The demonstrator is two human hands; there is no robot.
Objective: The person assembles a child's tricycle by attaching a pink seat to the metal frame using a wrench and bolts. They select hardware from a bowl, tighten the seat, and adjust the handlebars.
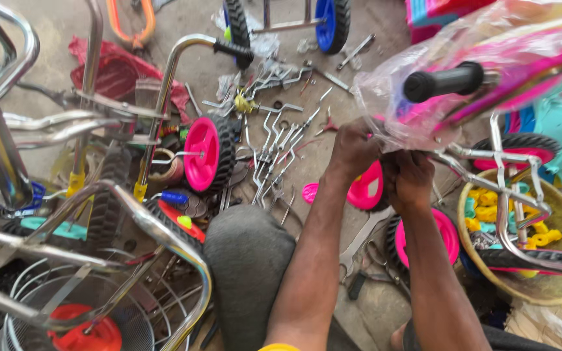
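Pink and wrapped in clear plastic film, the small children's bicycle frame point(489, 71) fills the upper right of the view, its black rubber handlebar grip point(443, 81) jutting out of the wrapping. Both hands meet just under the lower edge of that wrapping. The left hand point(354, 151) is curled closed against the crumpled plastic and seems to pinch it or a part beneath it. The right hand point(410, 179) is balled into a fist just beside it, near the chrome wire rack point(489, 166); what it grips is hidden by its own fingers.

Left of the arms lie bent chrome handlebars point(164, 78), a pink plastic wheel with a black tyre point(208, 155) and, below the hands, two more pink wheels point(369, 188). A round woven basket point(554, 286) at the right holds yellow and teal plastic parts. Smaller still are a flat steel spanner point(362, 237) and a scatter of chrome brackets point(274, 156).

I judge that the thin film could tear or snag if pulled hard, and the frame, held up only at this point, could tip onto the basket. A dropped small part would be hard to find among the loose metal.

Bare concrete floor point(385, 305) carries everything; no walls show, only crowded parts.
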